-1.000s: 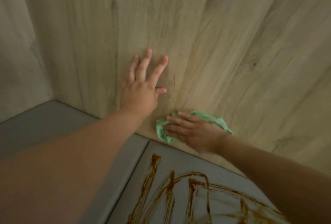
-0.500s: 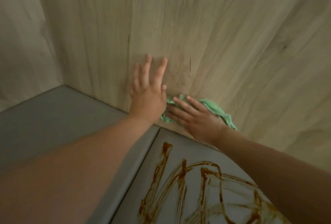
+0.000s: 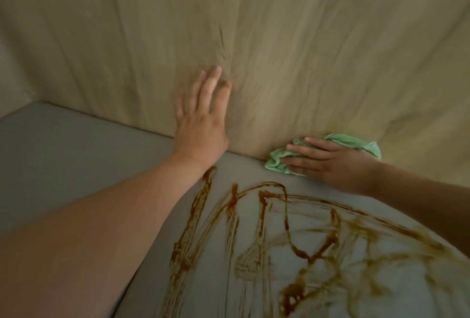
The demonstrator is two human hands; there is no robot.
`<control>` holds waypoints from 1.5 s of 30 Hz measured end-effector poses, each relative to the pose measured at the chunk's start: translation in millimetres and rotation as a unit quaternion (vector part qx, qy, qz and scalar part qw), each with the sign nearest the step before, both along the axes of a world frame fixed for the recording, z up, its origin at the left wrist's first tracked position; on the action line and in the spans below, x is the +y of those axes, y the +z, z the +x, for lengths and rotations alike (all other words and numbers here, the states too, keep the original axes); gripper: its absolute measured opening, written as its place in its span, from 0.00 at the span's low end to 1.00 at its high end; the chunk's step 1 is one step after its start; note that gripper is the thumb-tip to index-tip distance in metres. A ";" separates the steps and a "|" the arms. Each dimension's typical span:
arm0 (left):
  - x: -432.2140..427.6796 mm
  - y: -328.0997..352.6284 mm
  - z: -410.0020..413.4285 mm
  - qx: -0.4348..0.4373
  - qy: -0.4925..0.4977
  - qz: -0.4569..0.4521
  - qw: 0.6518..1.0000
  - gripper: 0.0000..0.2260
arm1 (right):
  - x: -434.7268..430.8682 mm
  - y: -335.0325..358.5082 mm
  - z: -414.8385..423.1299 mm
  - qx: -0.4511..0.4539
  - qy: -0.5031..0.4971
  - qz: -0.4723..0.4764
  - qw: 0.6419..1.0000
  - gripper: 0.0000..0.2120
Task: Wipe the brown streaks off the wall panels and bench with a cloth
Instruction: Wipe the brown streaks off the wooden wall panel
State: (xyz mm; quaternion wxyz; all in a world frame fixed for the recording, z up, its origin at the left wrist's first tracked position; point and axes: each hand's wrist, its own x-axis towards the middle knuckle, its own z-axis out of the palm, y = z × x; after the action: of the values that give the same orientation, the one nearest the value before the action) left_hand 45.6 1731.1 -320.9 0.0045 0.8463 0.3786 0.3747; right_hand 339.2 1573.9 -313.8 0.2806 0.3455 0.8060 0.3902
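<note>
Hands both flat: left hand (image 3: 201,124) on the wall panel (image 3: 305,50), right hand (image 3: 333,165) on the green cloth (image 3: 353,142).
Left fingers lie straight against the wood grain, grasping nothing. Right fingers, also straight, press the cloth at the far edge of the grey desk (image 3: 63,152), where it meets the panel, right of the left hand. Brown streaks (image 3: 201,195) loop across the near desk.

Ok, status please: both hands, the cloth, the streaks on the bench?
Left hand flat on light wood-grain wall panel. Right hand presses crumpled green cloth at panel's foot. Brown streaks on grey bench unwiped. No obstacle seen.
</note>
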 end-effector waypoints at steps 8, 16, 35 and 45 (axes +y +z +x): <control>-29.3 22.4 27.7 -0.007 0.010 -0.021 1.000 0.35 | -56.1 4.2 49.5 -0.007 -0.026 0.014 1.000 0.25; -45.5 103.6 37.0 0.034 -0.043 0.046 0.997 0.40 | -10.5 54.0 22.2 0.061 0.029 0.075 0.995 0.25; -82.6 228.9 98.7 -0.040 -0.008 0.129 0.991 0.40 | 0.8 242.9 8.4 0.223 -0.011 0.384 0.896 0.31; -99.1 322.9 161.2 -0.029 -0.041 0.186 0.981 0.34 | -67.1 283.1 85.5 0.387 -0.074 0.589 0.706 0.34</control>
State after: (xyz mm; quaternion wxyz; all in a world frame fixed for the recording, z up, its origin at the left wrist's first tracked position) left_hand 206.8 1632.0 2.0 -0.1264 0.8360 0.2666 0.4627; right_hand 424.7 1506.8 -30.6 -0.2887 0.6196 0.4222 0.5954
